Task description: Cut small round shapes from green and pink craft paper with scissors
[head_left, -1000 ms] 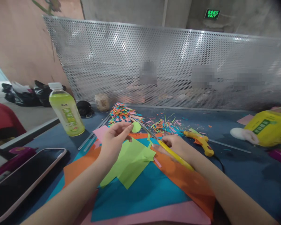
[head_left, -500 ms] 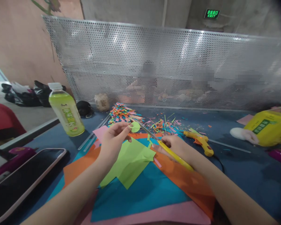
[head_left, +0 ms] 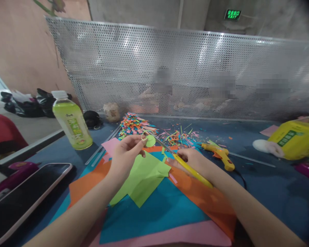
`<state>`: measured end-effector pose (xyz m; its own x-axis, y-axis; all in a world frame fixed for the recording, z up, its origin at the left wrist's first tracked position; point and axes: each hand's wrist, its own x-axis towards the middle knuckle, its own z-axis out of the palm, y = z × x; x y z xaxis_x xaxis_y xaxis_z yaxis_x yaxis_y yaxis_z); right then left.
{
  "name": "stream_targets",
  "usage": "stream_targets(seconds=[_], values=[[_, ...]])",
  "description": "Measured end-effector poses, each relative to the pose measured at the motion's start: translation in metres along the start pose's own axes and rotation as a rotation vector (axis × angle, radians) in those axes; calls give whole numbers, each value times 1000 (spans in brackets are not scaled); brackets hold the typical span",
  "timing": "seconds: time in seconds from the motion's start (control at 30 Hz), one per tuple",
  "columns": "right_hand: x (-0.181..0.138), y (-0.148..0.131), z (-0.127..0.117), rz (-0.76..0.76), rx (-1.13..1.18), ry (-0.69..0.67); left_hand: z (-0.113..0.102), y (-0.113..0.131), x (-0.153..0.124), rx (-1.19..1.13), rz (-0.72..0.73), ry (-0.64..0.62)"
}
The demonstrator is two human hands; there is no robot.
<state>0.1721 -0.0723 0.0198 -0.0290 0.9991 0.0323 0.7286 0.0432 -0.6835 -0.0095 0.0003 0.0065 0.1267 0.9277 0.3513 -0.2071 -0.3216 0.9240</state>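
Observation:
My left hand (head_left: 130, 147) pinches a small round piece of light green paper (head_left: 150, 141), with a thin curled strip at its edge. My right hand (head_left: 190, 159) is wrapped round the yellow handle of a pair of scissors (head_left: 189, 168). Their blades point up and left, the tips close beside the green disc. Below both hands lie light green sheets (head_left: 146, 178) on top of a blue sheet (head_left: 154, 212), with orange paper (head_left: 208, 202) and pink paper (head_left: 180, 236) around and beneath. Behind the disc stands a cone-like pile of multicoloured paper bits (head_left: 134, 123).
Paper scraps (head_left: 180, 137) litter the blue table near a yellow glue gun (head_left: 221, 154). A green drink bottle (head_left: 73, 123) and a phone (head_left: 28, 202) are at left. At right lies a yellow container (head_left: 296, 139). A perforated metal panel (head_left: 182, 68) borders the back.
The green disc has turned and shifted slightly right in my left fingers. My right hand and the scissors stay almost where they were.

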Motion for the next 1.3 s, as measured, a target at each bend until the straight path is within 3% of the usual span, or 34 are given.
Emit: stream_targets(seconds=[0.57,1.3], values=[[-1,0,-2,38,20,-16,-4,-5,3,-23,39,23],[2,9,3,-26,14,28,-2,-2,2,39,24,39]])
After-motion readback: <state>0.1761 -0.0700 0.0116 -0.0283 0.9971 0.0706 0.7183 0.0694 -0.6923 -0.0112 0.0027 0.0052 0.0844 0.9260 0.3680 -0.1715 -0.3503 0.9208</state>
